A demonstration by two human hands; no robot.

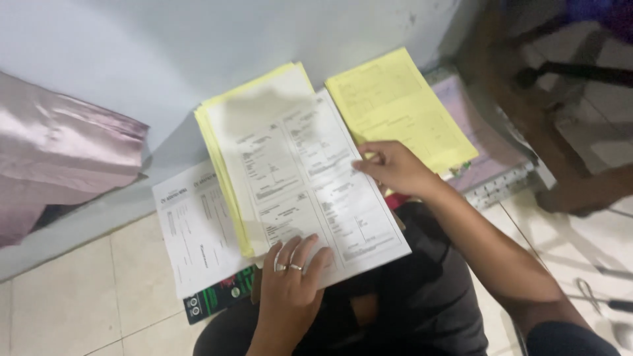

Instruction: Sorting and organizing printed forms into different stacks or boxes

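Note:
A thick stack of white and yellow printed forms (290, 165) rests on my lap, leaning toward a pale wall. My left hand (290, 277), with rings on two fingers, lies flat on the bottom edge of the top white sheet. My right hand (394, 168) touches the right edge of the same sheet with fingertips curled at it. A separate pile of yellow forms (402, 109) lies just beyond my right hand.
Another white form (191, 231) lies on the tiled floor at left, over a dark green-printed booklet (214, 300). Shiny pink fabric (62, 158) is bunched at far left. A wooden chair (547, 132) stands at right, and scissors (593, 296) lie on the floor.

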